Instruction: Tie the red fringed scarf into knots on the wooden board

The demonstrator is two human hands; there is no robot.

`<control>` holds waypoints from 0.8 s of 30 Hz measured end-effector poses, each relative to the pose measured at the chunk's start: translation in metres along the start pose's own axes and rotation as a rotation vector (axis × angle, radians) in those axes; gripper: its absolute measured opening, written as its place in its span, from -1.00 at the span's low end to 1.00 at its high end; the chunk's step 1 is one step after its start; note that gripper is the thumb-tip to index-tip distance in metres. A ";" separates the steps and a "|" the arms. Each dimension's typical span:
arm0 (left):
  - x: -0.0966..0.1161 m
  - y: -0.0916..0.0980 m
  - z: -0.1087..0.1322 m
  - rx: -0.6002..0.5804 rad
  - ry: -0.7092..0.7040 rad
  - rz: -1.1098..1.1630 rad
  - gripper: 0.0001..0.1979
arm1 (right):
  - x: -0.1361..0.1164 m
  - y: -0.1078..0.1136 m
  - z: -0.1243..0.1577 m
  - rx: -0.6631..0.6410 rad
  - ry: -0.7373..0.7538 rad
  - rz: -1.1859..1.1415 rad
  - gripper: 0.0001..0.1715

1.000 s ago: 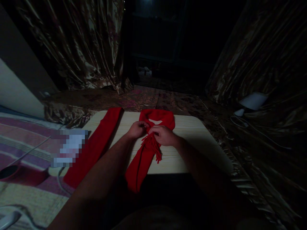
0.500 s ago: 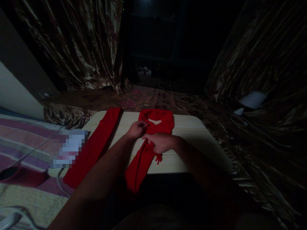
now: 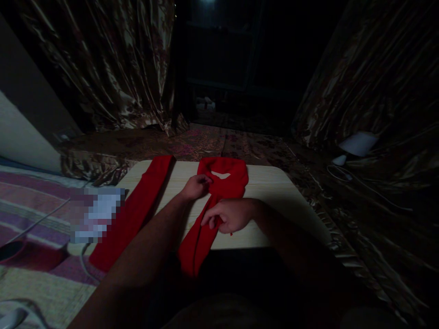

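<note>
A red scarf (image 3: 227, 180) lies looped on a small light wooden table (image 3: 274, 183), with one end hanging over the near edge. My left hand (image 3: 196, 186) pinches the scarf where the loop crosses. My right hand (image 3: 229, 214) is closed over the scarf's fringed end lower down, close to the table's near edge. A second red strip of cloth (image 3: 137, 205) lies along the table's left side and drops off the corner.
Shiny patterned curtains (image 3: 113, 68) hang at the back and right. A striped mat (image 3: 30, 210) lies on the left with a dark round dish (image 3: 13, 251) and a white cable (image 3: 82, 260). A white object (image 3: 358, 144) sits at the right.
My right hand has slid down the scarf toward me, pulling the fringed end with it. My left hand has stayed at the crossing.
</note>
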State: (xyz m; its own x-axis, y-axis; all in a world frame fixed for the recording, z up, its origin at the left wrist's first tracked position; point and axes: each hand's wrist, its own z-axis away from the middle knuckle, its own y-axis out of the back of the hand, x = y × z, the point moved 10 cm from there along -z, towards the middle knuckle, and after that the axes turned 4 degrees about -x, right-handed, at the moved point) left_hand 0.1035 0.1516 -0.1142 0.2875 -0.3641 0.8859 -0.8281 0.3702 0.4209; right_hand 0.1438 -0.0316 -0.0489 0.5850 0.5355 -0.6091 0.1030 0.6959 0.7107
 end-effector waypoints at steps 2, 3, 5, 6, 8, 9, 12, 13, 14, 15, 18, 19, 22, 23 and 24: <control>0.005 0.002 0.003 0.024 -0.019 0.039 -0.77 | -0.014 -0.016 0.000 0.035 -0.015 0.057 -0.41; 0.010 0.004 0.005 0.055 -0.039 0.059 -0.78 | -0.018 -0.026 -0.001 0.035 -0.043 0.093 -0.39; 0.031 0.010 0.012 0.135 -0.137 0.072 -0.82 | -0.026 -0.050 -0.002 0.005 -0.074 0.139 -0.20; 0.046 0.010 0.016 0.158 -0.212 0.058 -0.83 | -0.027 -0.058 -0.001 0.009 -0.094 0.136 -0.13; 0.079 -0.002 0.025 0.090 -0.380 0.009 -0.82 | -0.025 -0.069 0.000 0.041 -0.115 0.077 -0.10; 0.091 -0.014 0.029 0.005 -0.440 -0.026 -0.80 | -0.023 -0.071 0.002 0.070 -0.118 0.033 -0.11; 0.108 -0.054 0.038 -0.263 -0.478 -0.242 -0.64 | -0.020 -0.077 0.006 0.131 -0.104 -0.083 -0.17; 0.109 -0.065 0.039 -0.324 -0.460 -0.351 -0.56 | -0.019 -0.078 0.008 0.155 -0.102 -0.121 -0.21; 0.109 -0.074 0.040 -0.367 -0.433 -0.467 -0.48 | -0.018 -0.077 0.010 0.191 -0.104 -0.165 -0.28; 0.109 -0.082 0.039 -0.396 -0.402 -0.582 -0.40 | -0.016 -0.076 0.012 0.240 -0.111 -0.213 -0.37; 0.116 -0.101 0.035 -0.451 -0.294 -0.871 -0.23 | -0.009 -0.063 0.023 0.466 -0.155 -0.311 -0.67; 0.118 -0.107 0.033 -0.471 -0.251 -0.941 -0.23 | -0.007 -0.058 0.027 0.543 -0.169 -0.308 -0.75; 0.124 -0.119 0.028 -0.491 -0.116 -1.063 -0.31 | -0.005 -0.049 0.039 0.718 -0.177 -0.276 -0.84; 0.125 -0.121 0.027 -0.489 -0.078 -1.069 -0.37 | -0.004 -0.048 0.041 0.747 -0.172 -0.276 -0.80; 0.125 -0.122 0.026 -0.481 -0.044 -1.061 -0.43 | -0.003 -0.049 0.043 0.761 -0.163 -0.280 -0.77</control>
State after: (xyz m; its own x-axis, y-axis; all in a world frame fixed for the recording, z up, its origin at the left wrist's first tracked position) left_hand 0.2275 0.0386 -0.0597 0.7017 -0.7113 0.0415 0.0887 0.1450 0.9854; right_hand 0.1714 -0.0879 -0.0668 0.5602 0.2738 -0.7818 0.7443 0.2477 0.6202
